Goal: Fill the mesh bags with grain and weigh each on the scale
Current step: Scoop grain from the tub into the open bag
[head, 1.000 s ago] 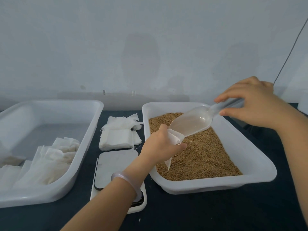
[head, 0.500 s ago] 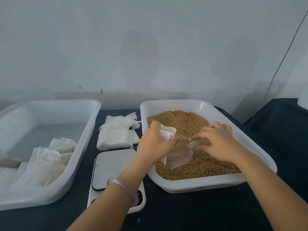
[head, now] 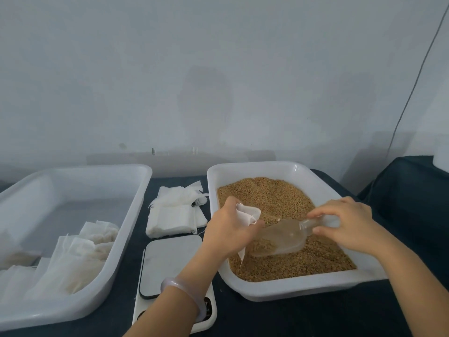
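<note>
Over the right tray (head: 291, 289) of grain (head: 267, 193), the left grip (head: 228, 235) holds a white mesh bag (head: 247, 212). The right grip (head: 351, 227) pinches a clear scoop (head: 281, 237) by its handle, bowl low in the grain. The scale (head: 170, 259) sits just left on the dark tabletop (head: 303, 319).

White tub (head: 131, 229): left end cut off by the frame edge.
Scale (head: 170, 261): display mostly hidden under left forearm (head: 177, 302).
Mesh bag (head: 247, 214): body wrapped inside left hand (head: 228, 234).
Scoop (head: 284, 239): handle end covered by right hand (head: 352, 224); contents blurred, perhaps partly filled.
</note>
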A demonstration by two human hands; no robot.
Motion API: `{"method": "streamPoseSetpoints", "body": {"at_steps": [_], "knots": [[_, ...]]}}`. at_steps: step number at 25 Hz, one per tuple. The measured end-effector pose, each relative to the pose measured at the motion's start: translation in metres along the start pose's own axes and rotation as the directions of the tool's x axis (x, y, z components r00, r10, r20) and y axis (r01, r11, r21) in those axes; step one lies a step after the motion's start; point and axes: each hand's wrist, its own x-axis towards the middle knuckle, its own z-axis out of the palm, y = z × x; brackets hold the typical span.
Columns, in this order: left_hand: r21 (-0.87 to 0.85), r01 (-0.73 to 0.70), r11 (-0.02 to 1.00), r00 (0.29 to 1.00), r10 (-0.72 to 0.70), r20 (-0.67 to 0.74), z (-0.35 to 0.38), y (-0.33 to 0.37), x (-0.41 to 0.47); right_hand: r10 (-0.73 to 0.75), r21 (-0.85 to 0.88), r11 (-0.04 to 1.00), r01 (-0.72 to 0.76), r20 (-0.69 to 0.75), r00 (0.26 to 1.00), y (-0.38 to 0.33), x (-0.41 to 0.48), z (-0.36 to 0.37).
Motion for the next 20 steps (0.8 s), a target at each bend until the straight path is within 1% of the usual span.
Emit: {"method": "streamPoseSetpoints", "body": {"at_steps": [2,5,9,11,16,20], "knots": [[0.056,-0.013,0.998,0.999,0.011,0.037,-0.001,0.002,0.000,0.014,-0.002,1.000,-0.014,-0.001,1.000,0.000,-0.003,-0.010],[0.179,-0.062,0.982,0.995,0.048,0.084,0.001,0.001,0.002,0.045,0.069,0.997,-0.042,-0.031,0.999,0.002,-0.007,-0.025],[0.224,-0.045,0.973,0.995,0.024,0.095,0.004,-0.001,0.005,0.081,0.186,0.981,-0.059,-0.111,0.990,0.008,-0.013,-0.050],[0.258,-0.052,0.965,0.994,0.026,0.104,0.005,-0.001,0.005,0.069,0.206,0.978,-0.040,-0.137,0.988,0.008,-0.015,-0.059],[0.313,-0.073,0.947,0.990,0.031,0.139,0.007,0.000,0.007,-0.001,0.191,0.981,0.029,-0.145,0.989,-0.006,-0.011,-0.065],[0.314,-0.082,0.946,0.990,0.041,0.133,0.008,-0.001,0.007,-0.076,0.041,0.996,0.083,-0.154,0.985,-0.025,-0.003,-0.064]]}}
